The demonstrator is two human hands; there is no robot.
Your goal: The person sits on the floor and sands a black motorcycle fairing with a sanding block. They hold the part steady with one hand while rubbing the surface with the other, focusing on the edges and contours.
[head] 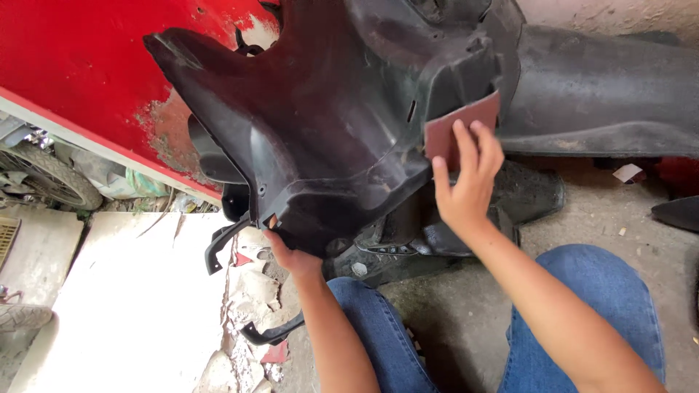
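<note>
A large black plastic scooter body panel (pixel 328 124) stands tilted in front of me. My left hand (pixel 291 256) grips its lower edge from beneath and holds it up. My right hand (pixel 466 182) presses a reddish-brown sheet of sandpaper (pixel 457 125) flat against the panel's right side, fingers spread on the sheet. My knees in blue jeans (pixel 582 306) sit below the panel.
A red painted wall (pixel 73 65) with chipped patches fills the upper left. Another black scooter part (pixel 604 94) lies at the right. Smaller black plastic parts (pixel 269 335) and rubble lie on the concrete floor. A tyre (pixel 51 178) shows at the far left.
</note>
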